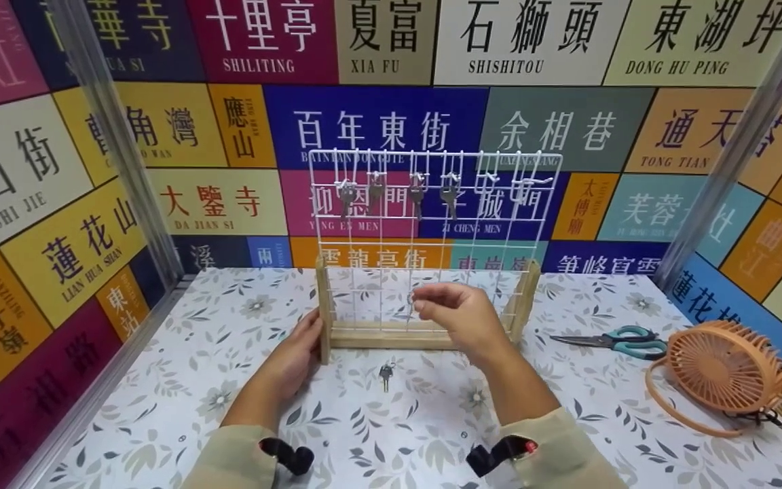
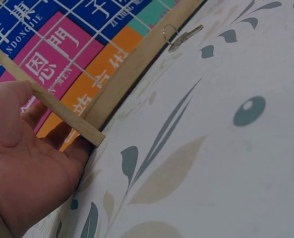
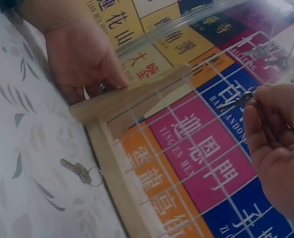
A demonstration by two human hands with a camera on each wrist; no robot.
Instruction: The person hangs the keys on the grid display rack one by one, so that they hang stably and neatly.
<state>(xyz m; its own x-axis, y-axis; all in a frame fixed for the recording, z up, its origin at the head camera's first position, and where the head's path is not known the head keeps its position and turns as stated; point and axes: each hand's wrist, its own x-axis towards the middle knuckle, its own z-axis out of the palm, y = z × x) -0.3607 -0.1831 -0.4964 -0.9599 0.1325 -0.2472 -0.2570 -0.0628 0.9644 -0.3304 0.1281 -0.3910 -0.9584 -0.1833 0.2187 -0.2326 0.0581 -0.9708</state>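
A white wire grid rack stands upright in a wooden frame, with several keys hanging from hooks along its upper part. My left hand grips the frame's left wooden post, thumb in front and fingers behind. Before the lower grid, my right hand pinches a key by its ring between thumb and fingertips. Another key on a ring lies on the table in front of the wooden base bar; it shows in both wrist views too.
Teal-handled scissors lie to the right of the rack. Beside them sits an orange fan with a loop handle. A floral cloth covers the table, and panels with printed place names stand behind and at the sides.
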